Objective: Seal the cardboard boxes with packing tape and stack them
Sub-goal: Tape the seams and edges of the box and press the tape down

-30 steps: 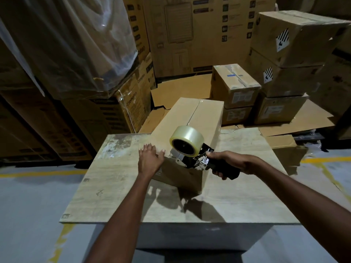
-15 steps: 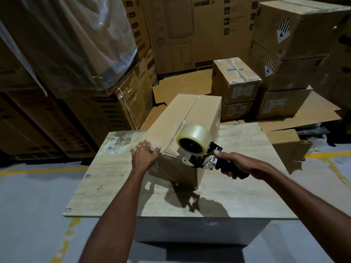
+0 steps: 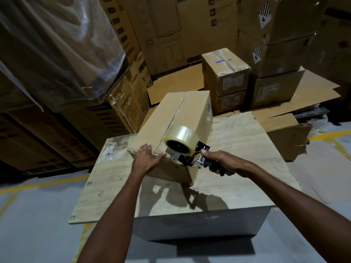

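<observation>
A carton (image 3: pixel 131 95) left of the cardboard box (image 3: pixel 191 111) reads roughly "Crompton"; the box — long, plain brown, striped diamond label (image 3: pixel 209 113) on its right side — lies on the counter (image 3: pixel 237 141). At its near top edge the right grip (image 3: pixel 218 161) curls round the handle of the tape dispenser (image 3: pixel 182 141); the left grip (image 3: pixel 147 158) presses flat, fingers straight.

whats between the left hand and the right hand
Head view: the tape dispenser with its clear roll sits between left hand and right hand, at the near edge of the box.
</observation>
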{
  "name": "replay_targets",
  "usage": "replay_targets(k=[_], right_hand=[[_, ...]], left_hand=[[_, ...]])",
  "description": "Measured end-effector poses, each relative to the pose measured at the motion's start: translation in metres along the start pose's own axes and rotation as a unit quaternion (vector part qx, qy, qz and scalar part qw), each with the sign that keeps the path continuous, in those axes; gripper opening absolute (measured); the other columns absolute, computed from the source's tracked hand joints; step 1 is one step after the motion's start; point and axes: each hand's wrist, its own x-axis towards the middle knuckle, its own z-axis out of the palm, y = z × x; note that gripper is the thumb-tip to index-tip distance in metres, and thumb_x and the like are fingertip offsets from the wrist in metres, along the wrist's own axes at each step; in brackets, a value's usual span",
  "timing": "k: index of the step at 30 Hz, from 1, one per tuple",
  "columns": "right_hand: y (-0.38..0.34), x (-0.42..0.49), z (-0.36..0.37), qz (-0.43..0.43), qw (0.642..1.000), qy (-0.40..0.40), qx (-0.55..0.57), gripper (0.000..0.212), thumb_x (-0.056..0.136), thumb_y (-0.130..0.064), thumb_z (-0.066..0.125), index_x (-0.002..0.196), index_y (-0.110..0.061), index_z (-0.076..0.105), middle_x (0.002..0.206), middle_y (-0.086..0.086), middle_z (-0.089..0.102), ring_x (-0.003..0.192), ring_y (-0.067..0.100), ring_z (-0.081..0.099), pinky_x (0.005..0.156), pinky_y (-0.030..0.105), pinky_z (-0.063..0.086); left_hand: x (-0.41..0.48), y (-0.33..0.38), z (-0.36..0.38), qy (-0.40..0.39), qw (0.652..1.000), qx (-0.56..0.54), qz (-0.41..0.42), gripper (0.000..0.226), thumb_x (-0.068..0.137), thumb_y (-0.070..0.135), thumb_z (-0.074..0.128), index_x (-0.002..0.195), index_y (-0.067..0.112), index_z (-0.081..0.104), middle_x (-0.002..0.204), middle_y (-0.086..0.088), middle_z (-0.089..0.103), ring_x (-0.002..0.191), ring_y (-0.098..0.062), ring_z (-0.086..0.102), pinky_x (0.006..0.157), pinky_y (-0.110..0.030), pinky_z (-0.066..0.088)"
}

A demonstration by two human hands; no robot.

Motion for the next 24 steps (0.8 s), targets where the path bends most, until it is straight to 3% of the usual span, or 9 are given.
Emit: replay_targets(k=[3,6,10,15,18,22,24], right_hand=[[0.010,-0.001,-0.001,-0.004,1.000,0.002,0.029,0.079,0.088,-0.084,0.048,0.094,-0.007,0.066,0.076,0.006,0.054,0.070,0.025,0.041,0.050,0.027,0.031],[0.025,-0.006,-0.001,-0.014,0.999,0.004,0.051,0.075,0.084,-0.087,0.050,0.088,-0.014,0.064,0.077,0.007,0.050,0.074,0.027,0.037,0.055,0.031,0.032],[0.052,-0.018,-0.005,-0.005,0.996,0.010,0.088,0.084,0.081,-0.089,0.051,0.097,-0.008,0.067,0.078,0.008,0.050,0.072,0.026,0.038,0.058,0.032,0.034],[0.080,-0.032,-0.001,0.016,0.989,0.020,0.145,0.068,0.097,-0.073,0.044,0.095,-0.009,0.066,0.076,0.008,0.057,0.059,0.017,0.045,0.047,0.024,0.032],[0.088,-0.030,0.005,0.011,0.984,0.013,0.179,0.057,0.104,-0.061,0.041,0.081,-0.014,0.061,0.077,0.011,0.053,0.054,0.014,0.043,0.043,0.020,0.032],[0.095,-0.019,0.011,0.008,0.982,0.012,0.189,0.055,0.104,-0.061,0.042,0.082,-0.014,0.058,0.076,0.010,0.054,0.054,0.014,0.044,0.045,0.020,0.034],[0.099,-0.013,0.013,0.001,0.982,0.015,0.186,0.056,0.102,-0.064,0.041,0.084,-0.014,0.058,0.074,0.008,0.055,0.054,0.014,0.045,0.048,0.022,0.036]], left_hand=[[-0.001,0.004,-0.004,-0.003,1.000,0.013,-0.005,0.097,0.089,0.079,0.044,0.157,0.010,0.036,0.167,-0.013,0.025,0.155,-0.029,0.018,0.123,-0.049,0.018],[-0.002,0.005,-0.004,0.006,1.000,0.020,-0.008,0.098,0.088,0.082,0.042,0.157,0.012,0.038,0.167,-0.012,0.027,0.155,-0.028,0.020,0.123,-0.050,0.019],[-0.003,0.005,-0.004,0.011,0.999,0.029,-0.008,0.106,0.081,0.088,0.039,0.156,0.013,0.039,0.165,-0.011,0.030,0.153,-0.029,0.025,0.123,-0.050,0.023],[0.000,0.004,-0.003,0.012,0.997,0.079,-0.003,0.117,0.074,0.098,0.031,0.153,0.014,0.042,0.163,-0.011,0.035,0.150,-0.030,0.031,0.122,-0.051,0.027],[-0.004,0.008,0.000,0.032,0.995,0.090,-0.004,0.111,0.079,0.094,0.034,0.151,0.011,0.045,0.160,-0.012,0.040,0.149,-0.030,0.034,0.121,-0.051,0.030],[-0.005,0.011,0.005,0.052,0.993,0.103,-0.023,0.114,0.076,0.096,0.029,0.145,0.008,0.052,0.154,-0.014,0.048,0.144,-0.031,0.042,0.116,-0.047,0.035],[-0.005,0.013,0.011,0.073,0.991,0.107,-0.027,0.108,0.077,0.096,0.029,0.130,0.007,0.062,0.141,-0.014,0.059,0.133,-0.033,0.051,0.108,-0.046,0.043]])
